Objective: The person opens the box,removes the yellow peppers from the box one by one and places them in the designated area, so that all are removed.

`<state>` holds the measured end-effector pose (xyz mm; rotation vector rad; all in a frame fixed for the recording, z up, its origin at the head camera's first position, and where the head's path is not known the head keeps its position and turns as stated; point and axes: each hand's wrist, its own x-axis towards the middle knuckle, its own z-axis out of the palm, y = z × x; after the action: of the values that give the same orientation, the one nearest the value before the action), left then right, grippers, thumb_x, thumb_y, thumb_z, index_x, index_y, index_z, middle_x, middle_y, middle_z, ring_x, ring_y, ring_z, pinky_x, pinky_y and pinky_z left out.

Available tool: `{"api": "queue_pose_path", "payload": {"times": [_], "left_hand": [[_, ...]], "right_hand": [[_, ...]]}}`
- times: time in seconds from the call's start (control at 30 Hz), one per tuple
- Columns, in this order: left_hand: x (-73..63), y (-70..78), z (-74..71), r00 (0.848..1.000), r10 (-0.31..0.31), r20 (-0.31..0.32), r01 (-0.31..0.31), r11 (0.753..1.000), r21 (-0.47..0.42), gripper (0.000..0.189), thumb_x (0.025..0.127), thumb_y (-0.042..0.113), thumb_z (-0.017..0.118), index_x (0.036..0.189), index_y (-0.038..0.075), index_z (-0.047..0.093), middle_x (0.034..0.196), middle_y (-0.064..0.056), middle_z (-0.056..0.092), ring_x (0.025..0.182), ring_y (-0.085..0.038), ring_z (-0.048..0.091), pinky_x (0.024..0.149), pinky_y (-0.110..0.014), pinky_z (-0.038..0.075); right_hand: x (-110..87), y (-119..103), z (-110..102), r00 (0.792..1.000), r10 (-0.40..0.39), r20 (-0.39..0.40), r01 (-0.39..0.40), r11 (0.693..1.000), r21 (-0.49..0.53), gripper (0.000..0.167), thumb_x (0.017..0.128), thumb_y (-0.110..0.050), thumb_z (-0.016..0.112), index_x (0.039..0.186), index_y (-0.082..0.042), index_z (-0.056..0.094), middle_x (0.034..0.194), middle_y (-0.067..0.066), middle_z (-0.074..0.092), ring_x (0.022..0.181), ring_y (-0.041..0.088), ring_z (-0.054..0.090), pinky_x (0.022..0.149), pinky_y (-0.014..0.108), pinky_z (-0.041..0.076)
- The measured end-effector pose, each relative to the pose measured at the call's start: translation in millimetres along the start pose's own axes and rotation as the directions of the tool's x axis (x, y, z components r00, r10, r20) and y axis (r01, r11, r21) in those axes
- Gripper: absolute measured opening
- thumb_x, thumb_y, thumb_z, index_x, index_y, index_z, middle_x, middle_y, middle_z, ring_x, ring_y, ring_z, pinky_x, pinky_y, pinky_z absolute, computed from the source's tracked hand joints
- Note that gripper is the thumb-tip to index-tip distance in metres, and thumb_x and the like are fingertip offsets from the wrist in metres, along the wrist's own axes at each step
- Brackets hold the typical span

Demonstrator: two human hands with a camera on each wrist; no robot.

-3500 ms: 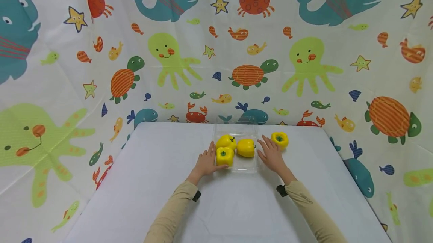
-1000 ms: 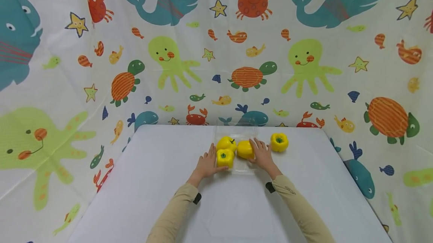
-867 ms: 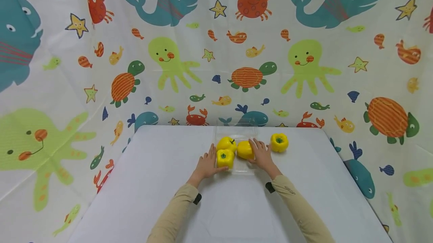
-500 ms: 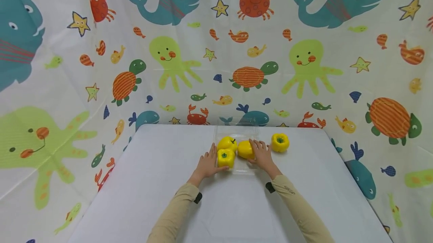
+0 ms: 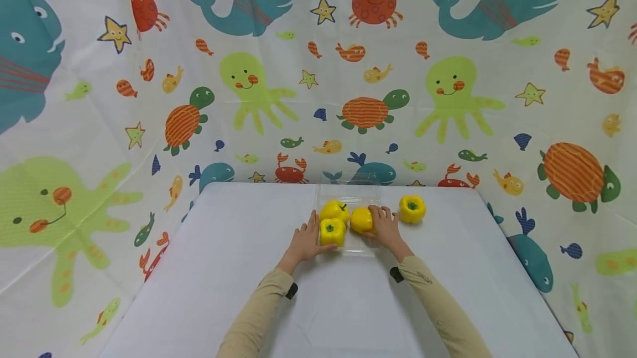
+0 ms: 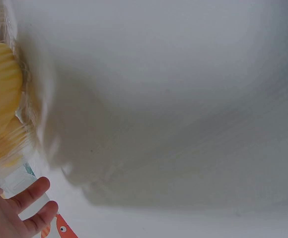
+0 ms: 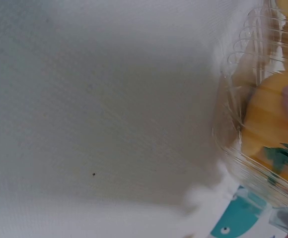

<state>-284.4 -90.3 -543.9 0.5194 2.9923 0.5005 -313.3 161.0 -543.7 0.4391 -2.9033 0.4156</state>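
Observation:
A clear plastic clamshell box (image 5: 360,248) lies open on the table with three yellow bell peppers in it. My left hand (image 5: 302,243) rests along its left side, fingers straight and thumb at the front corner, beside the front-left pepper (image 5: 332,233); the back-left pepper (image 5: 334,211) lies behind that one. With my right hand (image 5: 389,232) I grip the right pepper (image 5: 360,219), fingers over its right end and thumb at the front. The right wrist view shows this pepper (image 7: 265,116) through the ribbed wall; in the left wrist view, two fingers (image 6: 32,194) are extended.
A fourth yellow bell pepper (image 5: 412,209) sits on the white table (image 5: 239,242), right of the box. The box's raised transparent lid (image 5: 348,179) stands at the table's back edge. Behind hangs a curtain (image 5: 318,70) printed with sea animals.
My right hand has gone left from beside the box onto the right pepper. Within the last half second its fingers curl more and the pepper turns slightly. My left hand stays in place.

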Motion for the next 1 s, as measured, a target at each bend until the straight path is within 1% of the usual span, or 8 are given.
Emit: {"api": "queue_pose_path", "payload": {"times": [0.07,0.17,0.23,0.33,0.5,0.73,0.83,1.0], "left_hand": [[1.5,-0.7,1.2,1.0,-0.001,-0.001,0.001,1.0,0.026,0.109,0.071,0.076,0.041,0.142,-0.001,0.011,0.151,-0.014,0.004,0.119,-0.04,0.04,0.096,-0.056,0.032],[2.5,-1.0,2.3,1.0,-0.007,0.013,0.006,0.998,0.068,0.107,0.073,0.076,0.04,0.142,0.0,0.01,0.151,-0.013,0.003,0.119,-0.038,0.041,0.096,-0.054,0.033],[3.0,-1.6,3.1,1.0,-0.014,0.022,0.012,0.997,0.071,0.107,0.073,0.076,0.039,0.143,0.001,0.009,0.151,-0.012,0.002,0.12,-0.038,0.04,0.097,-0.054,0.033],[2.2,-2.2,3.6,0.999,-0.022,0.027,0.02,0.999,0.043,0.108,0.072,0.077,0.038,0.143,0.001,0.008,0.152,-0.011,0.0,0.121,-0.04,0.039,0.099,-0.055,0.031],[-0.8,-1.5,2.2,1.0,0.002,0.007,-0.002,1.0,-0.009,0.116,0.067,0.084,0.032,0.142,-0.001,0.009,0.151,-0.013,0.0,0.118,-0.044,0.039,0.096,-0.059,0.03],[2.2,-3.1,4.5,1.0,-0.013,0.013,0.013,0.999,0.046,0.11,0.07,0.079,0.038,0.142,0.0,0.011,0.151,-0.013,0.004,0.121,-0.041,0.039,0.098,-0.055,0.032],[3.6,-3.1,5.0,1.0,-0.015,0.015,0.014,0.997,0.073,0.109,0.071,0.079,0.037,0.142,0.0,0.011,0.151,-0.013,0.004,0.121,-0.039,0.04,0.097,-0.054,0.033],[3.8,-1.5,3.6,1.0,-0.02,0.016,0.019,0.997,0.072,0.108,0.072,0.077,0.039,0.143,0.001,0.009,0.152,-0.012,0.002,0.122,-0.039,0.039,0.098,-0.054,0.032]], "right_hand": [[0.0,0.2,0.6,1.0,0.0,-0.003,0.0,1.0,-0.005,0.075,0.071,-0.039,0.073,0.126,-0.008,0.034,0.126,0.016,0.044,0.117,0.038,0.033,0.093,0.06,0.024],[-0.3,0.1,0.7,1.0,0.0,-0.006,0.0,1.0,0.0,0.074,0.071,-0.039,0.072,0.126,-0.007,0.034,0.124,0.017,0.045,0.116,0.039,0.033,0.093,0.06,0.024],[-0.4,-0.4,0.4,1.0,0.001,-0.006,-0.001,1.0,0.004,0.073,0.071,-0.038,0.072,0.125,-0.007,0.034,0.123,0.017,0.046,0.116,0.039,0.033,0.092,0.059,0.024],[-0.8,-1.0,0.2,1.0,-0.004,-0.01,0.004,1.0,0.003,0.072,0.072,-0.038,0.072,0.125,-0.007,0.034,0.121,0.018,0.047,0.115,0.039,0.034,0.092,0.059,0.024],[-1.1,-2.0,0.4,1.0,-0.007,-0.008,0.007,1.0,0.003,0.072,0.071,-0.037,0.072,0.125,-0.007,0.034,0.121,0.017,0.047,0.114,0.038,0.035,0.091,0.058,0.025],[-0.3,-0.8,3.0,1.0,-0.018,0.004,0.018,1.0,0.009,0.071,0.073,-0.038,0.071,0.126,-0.009,0.033,0.122,0.017,0.046,0.114,0.037,0.034,0.092,0.057,0.023],[0.2,0.4,3.8,1.0,-0.024,-0.003,0.024,1.0,0.008,0.071,0.072,-0.038,0.071,0.125,-0.009,0.034,0.121,0.016,0.046,0.113,0.036,0.034,0.092,0.057,0.023],[1.4,1.9,3.9,1.0,-0.029,-0.012,0.028,1.0,-0.005,0.07,0.072,-0.037,0.072,0.124,-0.01,0.034,0.121,0.015,0.046,0.113,0.036,0.035,0.091,0.057,0.024]]}}
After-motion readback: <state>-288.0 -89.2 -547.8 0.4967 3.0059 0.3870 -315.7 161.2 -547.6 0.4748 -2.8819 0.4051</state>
